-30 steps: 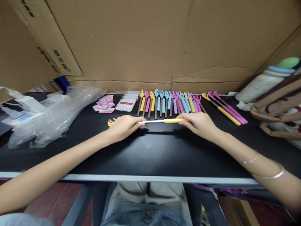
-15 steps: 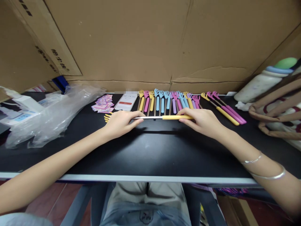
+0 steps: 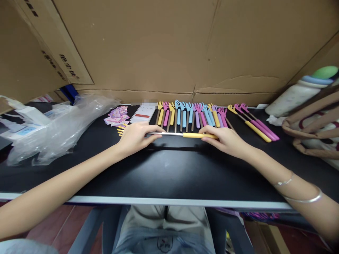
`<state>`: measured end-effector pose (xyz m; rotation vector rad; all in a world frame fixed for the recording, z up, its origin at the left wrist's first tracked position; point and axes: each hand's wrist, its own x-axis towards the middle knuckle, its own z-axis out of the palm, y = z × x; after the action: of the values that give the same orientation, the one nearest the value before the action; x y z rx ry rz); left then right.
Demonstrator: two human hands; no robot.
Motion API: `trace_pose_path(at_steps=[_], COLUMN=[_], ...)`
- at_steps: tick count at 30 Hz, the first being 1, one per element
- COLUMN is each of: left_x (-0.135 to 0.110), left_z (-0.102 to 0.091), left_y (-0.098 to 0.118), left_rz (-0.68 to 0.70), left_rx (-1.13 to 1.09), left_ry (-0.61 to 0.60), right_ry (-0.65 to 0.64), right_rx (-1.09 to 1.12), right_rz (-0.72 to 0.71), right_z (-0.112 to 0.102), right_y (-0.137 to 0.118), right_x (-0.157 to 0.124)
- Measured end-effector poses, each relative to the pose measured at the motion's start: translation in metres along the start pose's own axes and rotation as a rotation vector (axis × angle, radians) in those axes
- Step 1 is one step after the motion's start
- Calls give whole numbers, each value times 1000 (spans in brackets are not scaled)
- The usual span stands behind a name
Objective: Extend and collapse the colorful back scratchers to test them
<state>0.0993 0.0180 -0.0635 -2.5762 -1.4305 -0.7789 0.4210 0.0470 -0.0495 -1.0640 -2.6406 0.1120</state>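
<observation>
- Head view: holding one yellow back scratcher (image 3: 196, 135) level, low over the tabletop (image 3: 169, 173), in front of the row.
- Left hand (image 3: 135, 137) grip closed over the thin, shiny metal shaft by the claw; right hand (image 3: 225, 139) grip pinching the matte yellow handle.
- Looks drawn out long, telescopic.
- Seemingly far along: row of short scratchers (image 3: 190, 114) lined up behind, pastel handles, hand-shaped claws; three long ones (image 3: 254, 123) apart, right.

Scratcher (image 3: 172, 134) has lengthened and moved farther from the near edge. Left hand (image 3: 136, 138) has shifted left and right hand (image 3: 225, 140) slightly right.
</observation>
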Motion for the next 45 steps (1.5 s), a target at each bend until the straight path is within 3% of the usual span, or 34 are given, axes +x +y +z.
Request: trace_pose_path(at_steps=[11, 22, 34, 37, 45], left_x=[-1, -3, -4, -5, -3], left_z=[-2, -3, 0, 1, 0], left_y=[6, 11, 9, 9, 10], left_rz=[-42, 34, 266, 286, 209], left_rx=[-17, 95, 273, 284, 246], left_ry=[-51, -26, 192, 195, 128], right_ry=[5, -79, -356, -381, -114], right_rx=[182, 301, 732, 707, 270], right_rz=[-36, -22, 101, 107, 60], right_z=[3, 0, 0, 0, 2], right_y=[-4, -9, -10, -10, -7], right_x=[1, 1, -2, -1, 4])
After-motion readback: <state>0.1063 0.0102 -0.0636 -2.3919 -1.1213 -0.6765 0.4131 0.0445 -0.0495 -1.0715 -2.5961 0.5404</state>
